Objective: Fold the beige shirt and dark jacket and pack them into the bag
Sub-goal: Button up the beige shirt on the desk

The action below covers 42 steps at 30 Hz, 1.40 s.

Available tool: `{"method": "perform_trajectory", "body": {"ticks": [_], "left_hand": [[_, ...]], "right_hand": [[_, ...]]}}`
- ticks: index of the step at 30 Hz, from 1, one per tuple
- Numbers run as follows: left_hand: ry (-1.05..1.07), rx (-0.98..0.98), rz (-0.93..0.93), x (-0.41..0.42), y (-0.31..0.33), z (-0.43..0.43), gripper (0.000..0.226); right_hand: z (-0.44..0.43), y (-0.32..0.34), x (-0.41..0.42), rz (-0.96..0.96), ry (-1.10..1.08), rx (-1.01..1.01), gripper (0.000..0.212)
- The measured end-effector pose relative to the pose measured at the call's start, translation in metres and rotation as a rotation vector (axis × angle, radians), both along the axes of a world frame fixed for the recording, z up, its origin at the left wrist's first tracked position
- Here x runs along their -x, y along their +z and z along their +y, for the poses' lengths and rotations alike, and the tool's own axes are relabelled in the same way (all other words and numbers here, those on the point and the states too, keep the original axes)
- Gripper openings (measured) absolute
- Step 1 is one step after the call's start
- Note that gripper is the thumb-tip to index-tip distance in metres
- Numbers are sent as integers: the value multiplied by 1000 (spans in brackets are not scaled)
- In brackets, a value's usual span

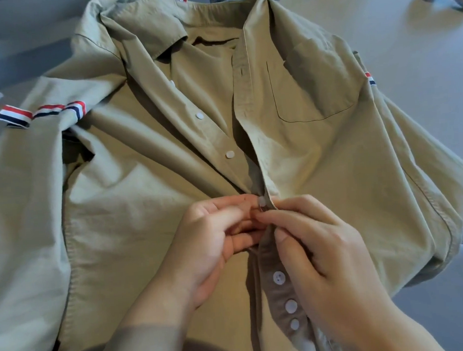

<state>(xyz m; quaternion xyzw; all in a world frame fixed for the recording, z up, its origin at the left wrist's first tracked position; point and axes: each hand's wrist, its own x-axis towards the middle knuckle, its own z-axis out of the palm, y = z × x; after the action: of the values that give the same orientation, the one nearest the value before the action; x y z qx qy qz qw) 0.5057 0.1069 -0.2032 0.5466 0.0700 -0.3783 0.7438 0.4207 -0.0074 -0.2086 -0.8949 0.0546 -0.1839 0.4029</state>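
Beige shirt (151,207) is laid front-up on the desk (423,87), collar away from the person. The placket's long axis runs near-to-far between the hands. Left grip (218,238) is pinched on the button-side edge and right grip (319,254) on the buttonhole band, both closed on cloth around a half-seated button (261,200). Three buttons nearer the person are fastened. The next open button (229,154) lies further up the placket, far and left of both grips; the left grip is judged nearer.

Head cam, looks forward-down, close over beige shirt (152,221)
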Motion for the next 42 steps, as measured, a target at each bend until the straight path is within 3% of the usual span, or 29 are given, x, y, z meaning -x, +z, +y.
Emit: {"method": "perform_trajectory", "body": {"ticks": [4, 7, 12, 14, 17, 25, 37, 42], "left_hand": [[-146, -184, -83, -9, 3, -1, 38], [-179, -258, -124, -10, 0, -6, 22], [-97, -212, -88, -7, -4, -5, 25], [-74, -197, -103, -5, -5, -7, 19], [-62, -144, -107, -2, -6, -8, 17], [-88, -15, -68, 0, -7, -3, 24], [-145, -130, -180, -5, 1, 1, 19], [-140, -139, -181, -4, -5, 0, 15]], "right_hand": [[3, -4, 6, -2, 92, 261, 27], [-2, -4, 5, 12, 104, 213, 28], [-7, 2, 4, 56, -122, -443, 26], [-5, 6, 0, 66, -212, -610, 16], [-7, 10, -4, 101, -314, -879, 19], [-6, 8, -10, 172, -273, -850, 14], [-5, 4, -12, 141, -276, -539, 13], [-6, 4, -14, 154, -267, -611, 16]]}}
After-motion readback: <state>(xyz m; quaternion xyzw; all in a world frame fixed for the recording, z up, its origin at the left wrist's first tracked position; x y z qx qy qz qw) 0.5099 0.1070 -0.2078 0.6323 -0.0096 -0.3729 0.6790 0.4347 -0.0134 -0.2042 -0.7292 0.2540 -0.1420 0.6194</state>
